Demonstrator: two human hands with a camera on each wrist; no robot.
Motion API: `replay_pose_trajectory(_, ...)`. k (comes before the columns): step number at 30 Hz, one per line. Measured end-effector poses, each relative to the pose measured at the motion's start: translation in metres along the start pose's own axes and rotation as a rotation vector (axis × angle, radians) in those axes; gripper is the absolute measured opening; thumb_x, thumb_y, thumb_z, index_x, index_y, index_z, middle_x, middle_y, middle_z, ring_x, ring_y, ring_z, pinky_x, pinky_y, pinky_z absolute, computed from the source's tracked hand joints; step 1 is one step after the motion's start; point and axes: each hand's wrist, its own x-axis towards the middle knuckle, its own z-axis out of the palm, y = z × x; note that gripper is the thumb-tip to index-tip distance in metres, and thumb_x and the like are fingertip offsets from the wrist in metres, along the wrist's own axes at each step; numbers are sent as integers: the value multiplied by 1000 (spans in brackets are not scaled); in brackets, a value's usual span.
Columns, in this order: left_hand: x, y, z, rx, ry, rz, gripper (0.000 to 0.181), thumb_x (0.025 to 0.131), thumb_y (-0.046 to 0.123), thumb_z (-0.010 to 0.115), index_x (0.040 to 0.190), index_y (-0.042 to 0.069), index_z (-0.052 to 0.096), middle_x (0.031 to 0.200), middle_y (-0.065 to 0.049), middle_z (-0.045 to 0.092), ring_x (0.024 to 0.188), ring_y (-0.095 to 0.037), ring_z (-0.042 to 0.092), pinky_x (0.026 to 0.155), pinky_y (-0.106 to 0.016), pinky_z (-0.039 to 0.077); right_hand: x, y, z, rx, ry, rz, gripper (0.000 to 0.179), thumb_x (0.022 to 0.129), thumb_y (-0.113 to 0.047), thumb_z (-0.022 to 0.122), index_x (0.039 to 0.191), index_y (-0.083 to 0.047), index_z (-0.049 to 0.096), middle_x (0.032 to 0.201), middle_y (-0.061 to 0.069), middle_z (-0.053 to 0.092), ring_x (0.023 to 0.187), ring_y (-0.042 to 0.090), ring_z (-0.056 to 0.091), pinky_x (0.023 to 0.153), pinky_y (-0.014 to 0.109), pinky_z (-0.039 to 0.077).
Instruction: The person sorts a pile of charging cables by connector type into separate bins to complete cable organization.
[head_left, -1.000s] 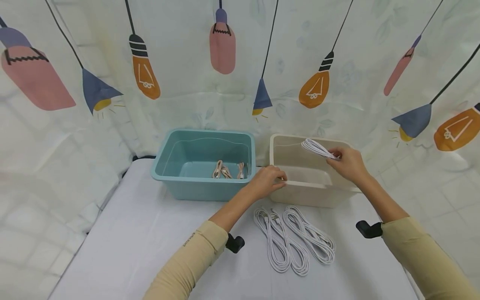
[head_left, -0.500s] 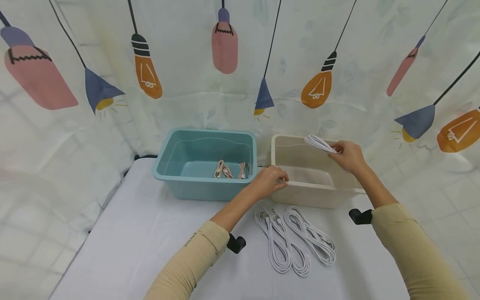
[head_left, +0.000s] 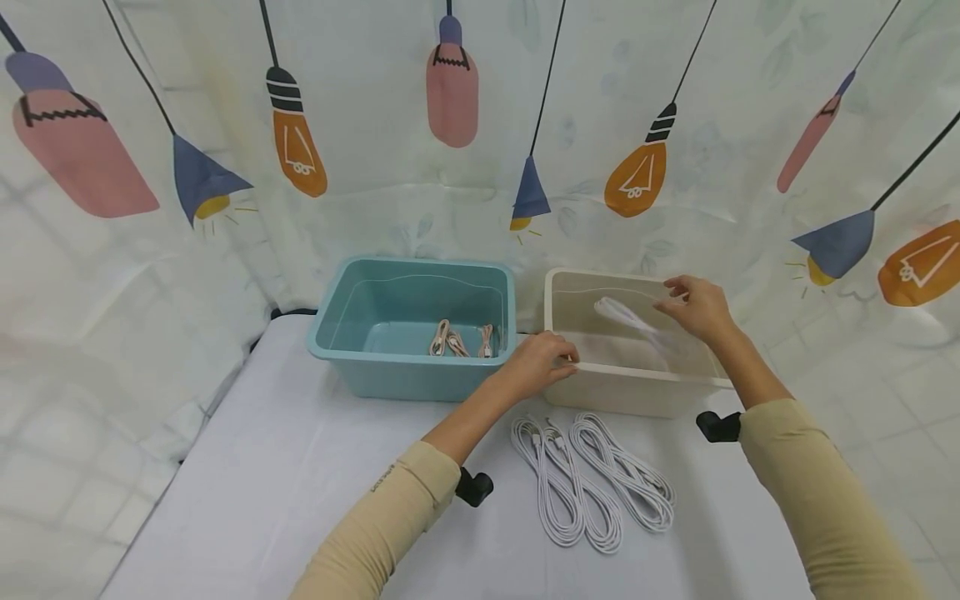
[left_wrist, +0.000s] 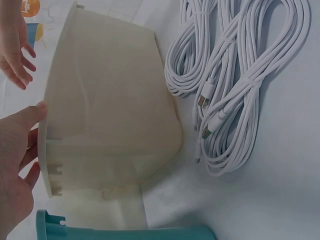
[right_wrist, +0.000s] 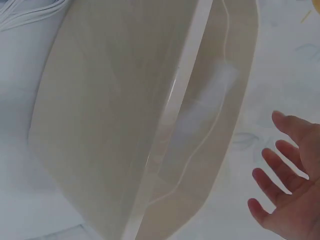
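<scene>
A coiled white cable [head_left: 632, 318], blurred, is in mid-air inside the beige bin [head_left: 607, 392], apart from my right hand. My right hand [head_left: 696, 310] is over the bin's right side with its fingers spread and nothing between them. In the right wrist view, the cable [right_wrist: 207, 102] is a pale blur beyond the bin's rim, away from the right hand [right_wrist: 292, 175]. My left hand [head_left: 536, 364] holds the bin's front rim near its left corner. The left wrist view has the left hand [left_wrist: 17, 160] at that rim, some fingers partly hidden.
A teal bin [head_left: 412, 379] stands left of the beige one, with several small beige cables [head_left: 447, 340] inside. Several coiled white cables [head_left: 592, 483] lie on the white-covered table [head_left: 247, 483] in front of the beige bin. A patterned curtain [head_left: 375, 167] hangs behind.
My right hand has let go of the coiled white cable, which has dropped from above the beige bin's back rim into the bin's inside. The left hand stays at the front rim.
</scene>
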Motion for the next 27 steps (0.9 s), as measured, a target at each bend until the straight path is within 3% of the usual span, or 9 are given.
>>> replay_pose_trajectory(5, 0, 1, -1, -9, 1, -4, 13, 100, 18, 75, 108, 9, 78, 107, -7, 76, 104, -23, 69, 91, -36, 57, -6, -2, 1, 10, -11, 8, 52, 105, -21, 66, 140, 15, 53, 133, 41, 59, 122, 58, 56, 102, 66, 48)
replay_pose_trajectory(15, 0, 3, -2, -14, -8, -13, 13, 101, 18, 74, 109, 9, 78, 107, -7, 77, 104, -23, 68, 91, -36, 57, -30, -2, 7, 62, 121, -61, 45, 103, -16, 69, 135, 13, 58, 123, 39, 64, 109, 56, 63, 93, 65, 53)
replay_pose_trajectory(21, 0, 3, -2, -12, -1, -10, 12, 100, 17, 75, 108, 9, 78, 107, -6, 77, 104, -24, 68, 90, -36, 57, -50, -7, 11, 107, 164, -77, 44, 103, -15, 69, 136, 11, 58, 124, 38, 64, 112, 56, 62, 94, 67, 53)
replay_pose_trajectory(27, 1, 3, -2, -4, -7, -5, 13, 101, 19, 75, 109, 9, 78, 107, -6, 77, 104, -23, 68, 90, -34, 57, -71, -13, 17, 102, 234, -89, 42, 100, -13, 73, 134, 8, 61, 118, 35, 69, 107, 54, 65, 86, 61, 56)
